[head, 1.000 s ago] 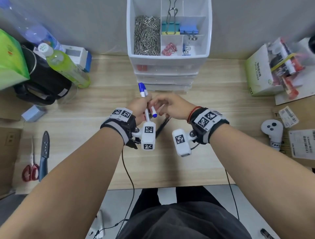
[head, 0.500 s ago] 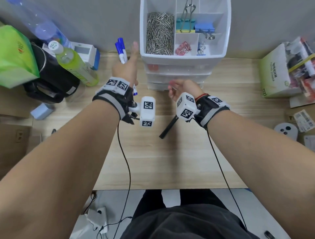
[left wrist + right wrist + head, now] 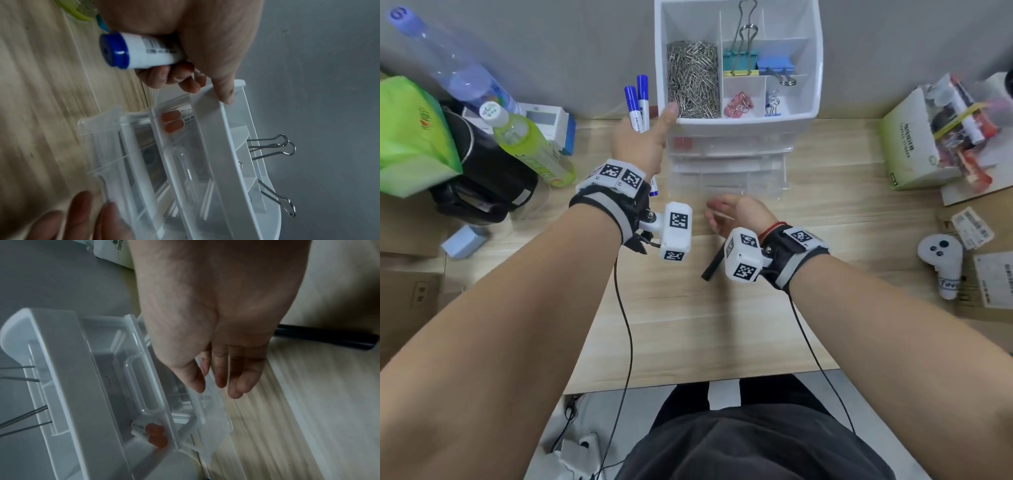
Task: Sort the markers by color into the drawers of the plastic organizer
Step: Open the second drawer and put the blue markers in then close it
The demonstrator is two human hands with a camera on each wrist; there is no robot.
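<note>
My left hand grips two blue-capped markers upright, and its thumb touches the left front corner of the white plastic organizer. One marker's blue end shows in the left wrist view. A lower clear drawer stands pulled out toward me. My right hand is at its front, with the thumb and fingers pinching the drawer's front lip. Two red-capped markers lie in the top drawer. A black marker lies on the table under my right wrist.
The organizer's top tray holds paper clips and binder clips. A green bottle, a black bag and a green box crowd the left. A tissue box and a white controller sit right. Wrist cables hang over the table's near edge.
My left hand rose with the blue markers from mid-table to the organizer's left corner. My right hand moved to the lower drawer, which has slid out toward me.
</note>
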